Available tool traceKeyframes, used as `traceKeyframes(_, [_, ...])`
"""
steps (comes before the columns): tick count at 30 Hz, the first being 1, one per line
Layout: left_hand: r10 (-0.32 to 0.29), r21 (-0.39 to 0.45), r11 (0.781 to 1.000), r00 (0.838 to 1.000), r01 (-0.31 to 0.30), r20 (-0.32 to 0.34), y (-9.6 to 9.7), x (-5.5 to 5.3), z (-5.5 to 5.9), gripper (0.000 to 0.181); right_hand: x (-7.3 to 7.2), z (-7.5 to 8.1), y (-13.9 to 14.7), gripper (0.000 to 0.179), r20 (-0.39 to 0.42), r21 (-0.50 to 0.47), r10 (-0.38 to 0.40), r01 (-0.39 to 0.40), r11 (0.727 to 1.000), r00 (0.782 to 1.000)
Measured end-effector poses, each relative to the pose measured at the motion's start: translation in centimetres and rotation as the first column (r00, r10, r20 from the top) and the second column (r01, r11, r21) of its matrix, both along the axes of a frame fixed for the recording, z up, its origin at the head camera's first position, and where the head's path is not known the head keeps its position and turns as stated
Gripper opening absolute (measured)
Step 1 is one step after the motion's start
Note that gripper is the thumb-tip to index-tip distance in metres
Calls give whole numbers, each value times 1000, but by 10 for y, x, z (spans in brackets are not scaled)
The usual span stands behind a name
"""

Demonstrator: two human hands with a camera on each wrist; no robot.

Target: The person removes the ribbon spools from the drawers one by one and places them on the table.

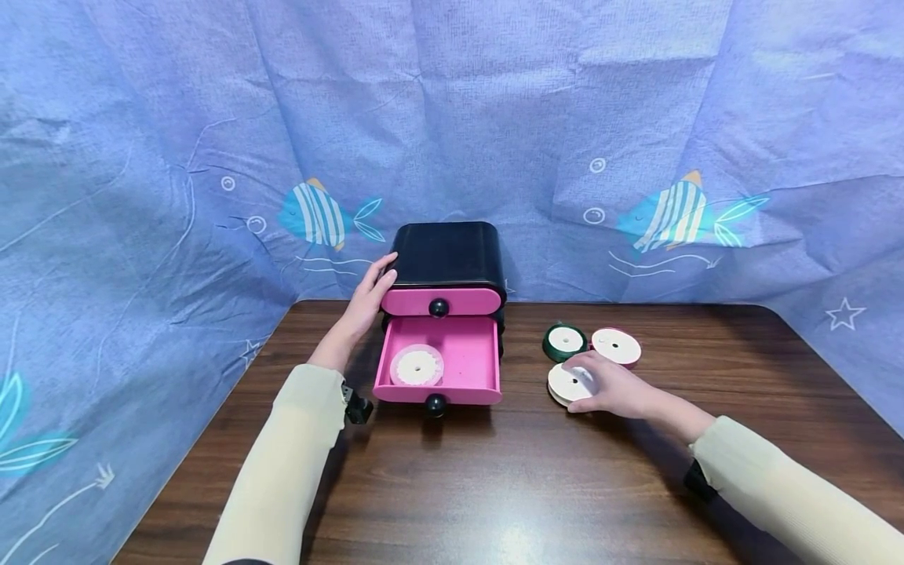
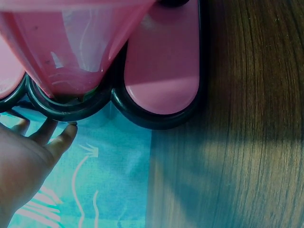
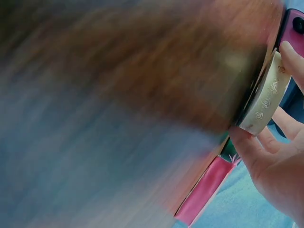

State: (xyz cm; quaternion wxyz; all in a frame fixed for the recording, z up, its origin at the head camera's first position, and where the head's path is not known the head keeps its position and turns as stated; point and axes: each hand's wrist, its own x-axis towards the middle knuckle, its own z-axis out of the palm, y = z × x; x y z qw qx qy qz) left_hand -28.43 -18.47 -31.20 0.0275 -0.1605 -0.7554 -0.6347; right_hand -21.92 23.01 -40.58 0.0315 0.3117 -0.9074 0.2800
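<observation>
– Two sleeves (image 1: 282,463), pale in color, enter from the near edge over one wooden table (image 1: 523,486). What comes next?

– One pulled-out pink drawer (image 1: 469,357), with one black knob (image 1: 435,405) on its front. It contains one pale pink spool (image 1: 406,369), lying flat on the left side of the drawer floor.

– State of the right hand (image 1: 610,386)?

– Gripping. Thumb and fingers curl around the edge of one white spool (image 1: 563,384), to the right of the drawer. The right wrist view shows raised flowers on its cream band. Whether the spool touches the table cannot be told.

– Remaining spools?

– Two, lying just beyond the white spool: one green spool (image 1: 565,340) on the left and one pink-edged spool (image 1: 606,349) on the right. Total count: four spools, three outside the drawer and one inside.

– State of the left hand (image 1: 367,298)?

– Fingers extended, holding nothing, fingertips against the left side of one black cabinet (image 1: 445,251). The left wrist view shows three tiers; only the middle drawer is drawn out.

– Background?

– One blue curtain (image 1: 494,118), with two striped fish (image 1: 321,216) printed on it.
</observation>
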Motion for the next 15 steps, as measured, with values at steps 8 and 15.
traceKeyframes(8, [-9,32,999,1000,9,-8,-1,-5,-5,51,-1,-1,-2,62,11,33,-15,15,999,1000])
traceKeyframes(15, [11,18,1000,1000,-11,0,-7,-23,-23,51,-1,-2,-3,65,11,34,-2,2,999,1000])
